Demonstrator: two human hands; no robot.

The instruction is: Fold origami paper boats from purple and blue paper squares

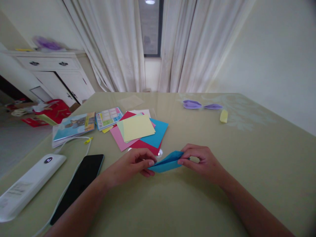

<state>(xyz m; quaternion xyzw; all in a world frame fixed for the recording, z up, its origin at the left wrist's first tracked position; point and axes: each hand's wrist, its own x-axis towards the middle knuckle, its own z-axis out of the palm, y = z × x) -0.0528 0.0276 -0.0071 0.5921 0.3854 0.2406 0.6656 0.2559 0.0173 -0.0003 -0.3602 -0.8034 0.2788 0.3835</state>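
A blue folded paper (166, 164) is held just above the table between my two hands. It is long and narrow, with a gap running along its top. My left hand (138, 163) pinches its left end between thumb and fingers. At the other end, my right hand (198, 159) grips the right tip in the same way. Just beyond the hands lies a fanned pile of coloured paper sheets, with a pale yellow sheet (138, 127) on top and a blue sheet (158, 131) sticking out to the right.
Purple folded papers (192, 104) and a small yellow folded paper (223, 116) lie at the back right of the table (247, 171). To the left are a black phone (80, 184), a white power bank (32, 186) with a cable, and a booklet (74, 126).
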